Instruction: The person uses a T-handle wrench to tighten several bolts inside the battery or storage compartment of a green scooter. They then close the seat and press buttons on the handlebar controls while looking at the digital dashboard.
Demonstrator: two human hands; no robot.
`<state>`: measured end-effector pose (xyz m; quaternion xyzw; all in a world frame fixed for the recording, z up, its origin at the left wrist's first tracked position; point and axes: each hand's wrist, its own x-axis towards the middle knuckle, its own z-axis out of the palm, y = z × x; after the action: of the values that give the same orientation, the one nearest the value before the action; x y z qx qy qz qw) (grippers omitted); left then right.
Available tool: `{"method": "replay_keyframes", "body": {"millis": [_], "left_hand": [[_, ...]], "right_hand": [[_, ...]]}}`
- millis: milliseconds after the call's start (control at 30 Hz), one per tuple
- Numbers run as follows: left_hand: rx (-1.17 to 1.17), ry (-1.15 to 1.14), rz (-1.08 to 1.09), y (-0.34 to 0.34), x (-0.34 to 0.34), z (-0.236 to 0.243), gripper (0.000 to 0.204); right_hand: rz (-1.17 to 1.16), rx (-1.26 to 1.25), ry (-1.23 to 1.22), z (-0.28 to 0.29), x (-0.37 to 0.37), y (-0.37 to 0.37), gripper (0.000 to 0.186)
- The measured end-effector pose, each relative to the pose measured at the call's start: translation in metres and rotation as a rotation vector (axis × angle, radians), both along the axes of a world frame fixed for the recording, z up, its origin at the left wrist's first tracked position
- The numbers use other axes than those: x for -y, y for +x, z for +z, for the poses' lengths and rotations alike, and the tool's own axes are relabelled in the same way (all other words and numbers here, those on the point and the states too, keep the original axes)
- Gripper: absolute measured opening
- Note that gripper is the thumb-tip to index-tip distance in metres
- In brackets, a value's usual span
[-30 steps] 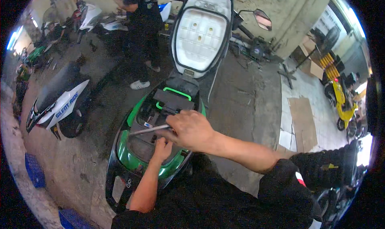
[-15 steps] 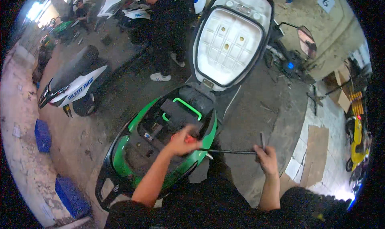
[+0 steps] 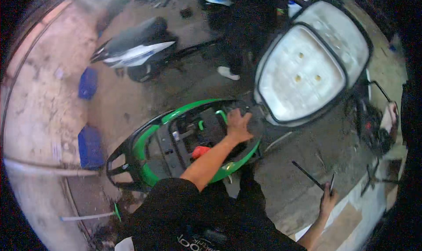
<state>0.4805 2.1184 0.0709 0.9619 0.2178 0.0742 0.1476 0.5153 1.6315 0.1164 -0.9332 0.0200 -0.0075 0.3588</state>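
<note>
In front of me stands a scooter with green and black bodywork (image 3: 145,145); its seat (image 3: 303,75) is tipped up, showing a white underside. My left hand (image 3: 238,126) is over the front end of the open compartment, near the seat hinge, fingers spread and holding nothing I can see. By it is a green handle (image 3: 221,115) on a dark box. A red object (image 3: 201,152), its kind unclear, lies in the compartment beside my left forearm. Out to the right, my right hand (image 3: 327,199) is closed around a dark T-handle wrench (image 3: 307,174), its long shaft pointing up and left.
A white and black scooter rear (image 3: 138,53) stands at the far left. Blue bins (image 3: 91,148) line the left wall. A person in dark clothes (image 3: 244,27) stands beyond the compartment. A mirror (image 3: 389,117) and a dark stand (image 3: 371,178) are at the right.
My left hand has moved from the red object forward to the compartment's front end. My right hand has swung the wrench away to the right. The view has turned.
</note>
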Motion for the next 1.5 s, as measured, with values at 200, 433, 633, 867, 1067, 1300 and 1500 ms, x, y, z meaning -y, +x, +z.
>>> {"method": "replay_keyframes", "body": {"millis": [200, 433, 633, 867, 1067, 1300, 1500], "left_hand": [[0.416, -0.174, 0.332, -0.093, -0.020, 0.103, 0.081], [0.447, 0.027, 0.641, -0.304, -0.072, 0.150, 0.094], [0.084, 0.079, 0.990, -0.391, -0.091, 0.084, 0.104], [0.294, 0.020, 0.878, -0.379, -0.106, 0.167, 0.072], [-0.169, -0.031, 0.800, -0.367, -0.134, 0.161, 0.071], [0.468, 0.008, 0.638, -0.302, -0.121, 0.172, 0.043], [0.308, -0.535, 0.181, -0.166, -0.077, 0.095, 0.032]], "right_hand": [[0.075, -0.099, 0.108, -0.028, -0.021, 0.037, 0.035], [0.235, 0.107, -0.072, -0.006, -0.091, 0.054, 0.041], [0.328, -0.057, 0.000, 0.013, -0.134, 0.068, 0.041], [0.203, 0.143, -0.149, 0.089, -0.211, 0.019, 0.034], [0.355, -0.008, 0.095, 0.073, -0.293, 0.005, 0.030], [0.381, -0.024, -0.224, 0.026, -0.331, 0.008, 0.036], [0.321, -0.094, -0.178, 0.041, -0.314, -0.002, 0.030]]}}
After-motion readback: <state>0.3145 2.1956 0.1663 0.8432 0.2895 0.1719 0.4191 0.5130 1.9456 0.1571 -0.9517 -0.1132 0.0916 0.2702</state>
